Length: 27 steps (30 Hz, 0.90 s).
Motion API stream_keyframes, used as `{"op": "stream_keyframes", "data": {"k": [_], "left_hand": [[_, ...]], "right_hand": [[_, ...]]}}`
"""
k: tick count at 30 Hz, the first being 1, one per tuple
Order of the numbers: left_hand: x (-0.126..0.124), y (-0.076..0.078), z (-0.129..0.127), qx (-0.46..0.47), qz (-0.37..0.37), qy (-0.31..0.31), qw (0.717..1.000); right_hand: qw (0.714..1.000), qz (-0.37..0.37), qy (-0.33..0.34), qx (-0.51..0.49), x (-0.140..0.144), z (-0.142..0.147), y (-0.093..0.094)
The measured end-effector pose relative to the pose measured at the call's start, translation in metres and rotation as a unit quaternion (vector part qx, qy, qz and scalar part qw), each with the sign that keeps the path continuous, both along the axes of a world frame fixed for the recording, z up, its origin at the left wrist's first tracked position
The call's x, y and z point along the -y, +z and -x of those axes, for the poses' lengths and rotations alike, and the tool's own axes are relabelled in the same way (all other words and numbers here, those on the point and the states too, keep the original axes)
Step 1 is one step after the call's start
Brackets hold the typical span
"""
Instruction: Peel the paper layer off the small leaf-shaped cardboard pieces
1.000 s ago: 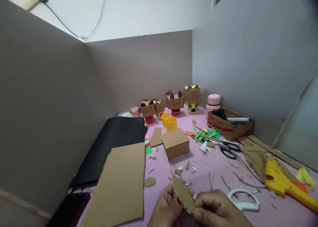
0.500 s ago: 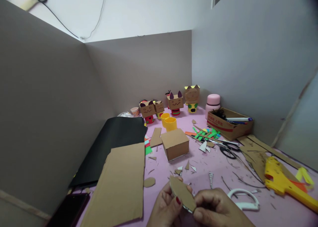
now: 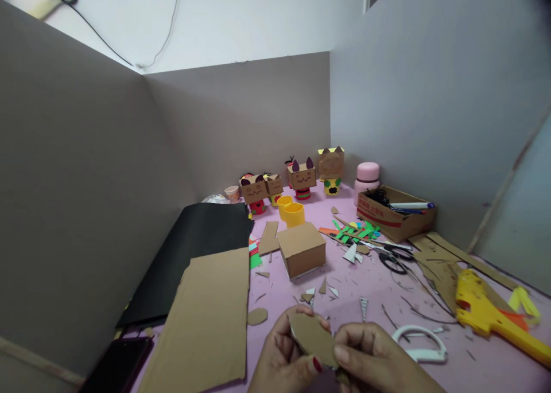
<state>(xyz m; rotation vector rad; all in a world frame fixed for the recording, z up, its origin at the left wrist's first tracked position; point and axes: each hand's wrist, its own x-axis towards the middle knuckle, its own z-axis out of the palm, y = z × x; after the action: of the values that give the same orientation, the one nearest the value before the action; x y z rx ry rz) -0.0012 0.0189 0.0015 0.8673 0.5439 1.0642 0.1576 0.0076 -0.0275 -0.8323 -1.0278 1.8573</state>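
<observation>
Low in the middle of the head view, my left hand (image 3: 288,353) is closed around an oval cardboard piece (image 3: 313,338), brown on its face with a pale underside edge. My right hand (image 3: 376,355) pinches the lower right end of that same piece. A small brown bit (image 3: 342,376) shows under the right fingers; I cannot tell whether it is joined to the oval. Another flat cardboard oval (image 3: 257,316) lies on the table left of my hands. Beyond them stands a closed cardboard box (image 3: 302,249), with small cardboard and white scraps (image 3: 307,296) in front of it.
Left are a large cardboard sheet (image 3: 206,318), black sheets (image 3: 193,249) and a phone (image 3: 118,364). Right lie a white curved handle (image 3: 426,355), a yellow glue gun (image 3: 477,304) and black-handled scissors (image 3: 394,262). Behind are yellow rings (image 3: 294,214), cardboard figures (image 3: 302,178) and a pink bottle (image 3: 367,181).
The oval piece has turned a little in my hands and shifted slightly left. My right fingers have closed further over its lower end, where a small brown bit now shows.
</observation>
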Motion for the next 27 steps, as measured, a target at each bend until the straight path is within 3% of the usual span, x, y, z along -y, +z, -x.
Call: {"op": "stream_keyframes", "data": {"k": [5,8,12,14,20,23,27], "left_hand": [[0.001,0.003,0.001,-0.047,0.002,0.034,0.998],[0.001,0.003,0.002,-0.076,0.0,0.073,0.994],[-0.002,0.001,0.003,-0.159,-0.015,0.101,0.982],[-0.004,0.001,0.004,-0.185,-0.027,0.094,0.978],[-0.006,-0.001,0.004,-0.185,-0.029,0.074,0.98],[-0.006,-0.003,0.005,-0.17,-0.018,0.069,0.983],[-0.006,-0.005,0.005,-0.124,0.019,0.056,0.99]], "right_hand": [[0.979,-0.125,-0.04,0.159,0.003,-0.005,0.018],[0.941,-0.204,-0.058,0.265,0.003,-0.008,0.026],[0.869,-0.297,-0.071,0.388,0.001,-0.011,0.028],[0.857,-0.307,-0.069,0.408,0.0,-0.011,0.026],[0.872,-0.299,-0.072,0.38,0.0,-0.009,0.026],[0.917,-0.242,-0.07,0.31,0.0,-0.007,0.023],[0.983,-0.089,-0.032,0.156,-0.004,-0.005,0.013]]}}
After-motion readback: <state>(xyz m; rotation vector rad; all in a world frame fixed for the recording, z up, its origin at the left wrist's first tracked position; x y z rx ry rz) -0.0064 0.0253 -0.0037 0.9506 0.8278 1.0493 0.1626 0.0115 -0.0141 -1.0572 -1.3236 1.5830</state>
